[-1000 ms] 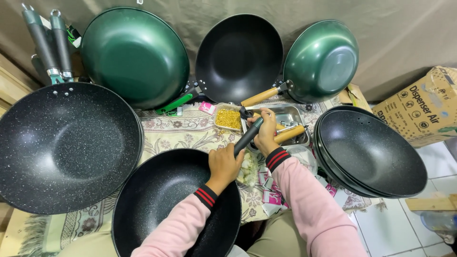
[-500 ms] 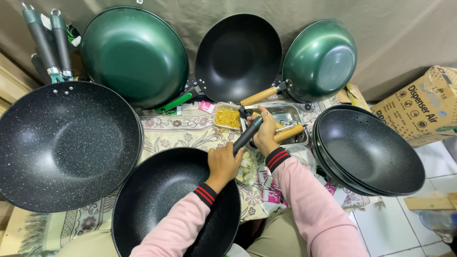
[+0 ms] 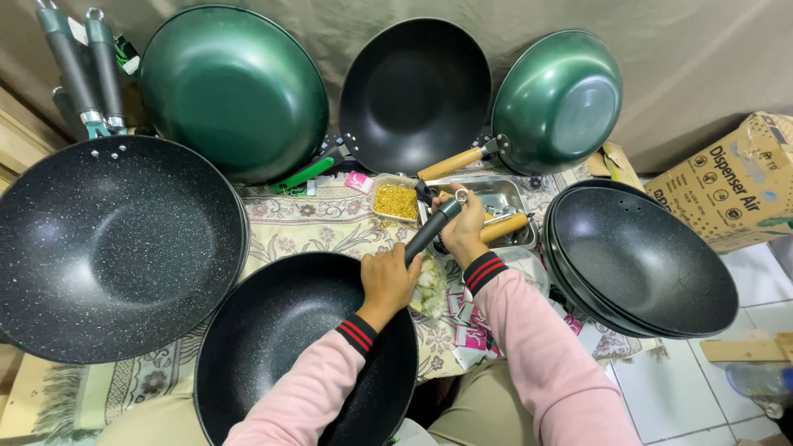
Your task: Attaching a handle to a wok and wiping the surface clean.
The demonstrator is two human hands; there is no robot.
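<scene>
My left hand grips the black wok by its dark handle, my right hand clamped further up.

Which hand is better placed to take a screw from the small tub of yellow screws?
Probably the right hand: it lies just beside the tub of yellow screws, at the dark handle tip. The left hand is farther and steadies the black wok.

You are seated in a small home cookware-assembly workshop: unboxed woks lean against a draped cloth wall, a metal tray holds fittings, cardboard box on tiled floor.
</scene>
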